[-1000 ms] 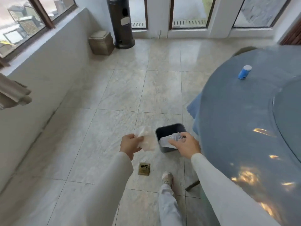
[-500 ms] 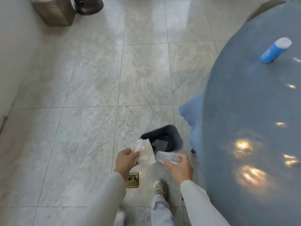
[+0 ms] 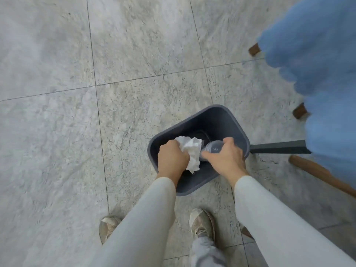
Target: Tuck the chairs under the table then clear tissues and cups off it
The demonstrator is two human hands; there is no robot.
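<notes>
1. Gripping a crumpled white tissue (image 3: 190,153) in the curled fingers of the left hand (image 3: 171,160), directly above the open mouth of the dark grey bin (image 3: 217,108). Held there, most likely, so as to fall straight inside on release.
2. Clasping a clear plastic cup (image 3: 212,148) in the right hand (image 3: 226,160), with fingers (image 3: 209,156) and thumb wrapped round it. Held on its side, one end toward the tissue, touching it or just short of it; cannot tell which. Poised over the same opening, presumably for the same clean drop.
3. As to looks: white, soft and rumpled for the tissue, with a ragged corner hanging below the hand. See-through and greyish against the bin's dark inside for the cup, seemingly empty. Cannot tell whether one cup or a nested few.
4. Bin set on the pale tiled floor (image 3: 57,132), just ahead of the shoes (image 3: 202,224), beside draped blue fabric (image 3: 317,54) and wooden legs (image 3: 299,110) at the right. No counter top in view.
5. Judged as the disposal step, neither item yet let go. Cannot say whether more is left to clear.
</notes>
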